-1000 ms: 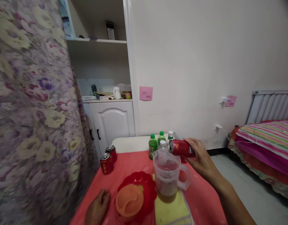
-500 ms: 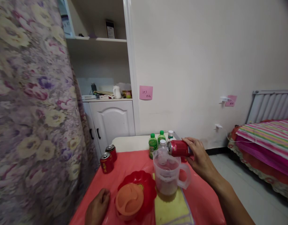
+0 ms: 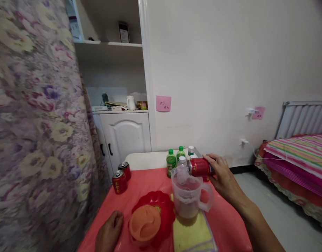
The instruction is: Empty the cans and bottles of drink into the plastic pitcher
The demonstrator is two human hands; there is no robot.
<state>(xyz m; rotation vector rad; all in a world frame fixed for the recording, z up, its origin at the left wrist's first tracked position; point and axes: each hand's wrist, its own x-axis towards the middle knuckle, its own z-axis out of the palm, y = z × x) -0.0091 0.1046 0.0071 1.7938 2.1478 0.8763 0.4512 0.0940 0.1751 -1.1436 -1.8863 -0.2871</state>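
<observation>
My right hand (image 3: 221,175) is wrapped round a red drink can (image 3: 200,167), tipped with its top to the left over the mouth of a clear plastic pitcher (image 3: 187,196). Some liquid shows low in the pitcher, which stands on a folded yellow cloth (image 3: 193,234). On the red tablecloth (image 3: 140,180) at the lower left, my left hand (image 3: 110,231) rests with curled fingers and nothing visible in it. Just right of it, an orange lidded bowl (image 3: 145,224) sits partly over a red scalloped tray (image 3: 166,210).
Two red cans (image 3: 119,182) stand at the table's left side. Behind the pitcher are green-capped bottles (image 3: 171,162) and white-capped bottles (image 3: 191,150). A floral curtain (image 3: 40,122) hangs at left, beside a white cabinet (image 3: 128,134). A bed (image 3: 299,157) is at right.
Almost nothing differs. The can stays tilted over the pitcher in my right hand, and my left hand keeps its place. The view has shifted very slightly.
</observation>
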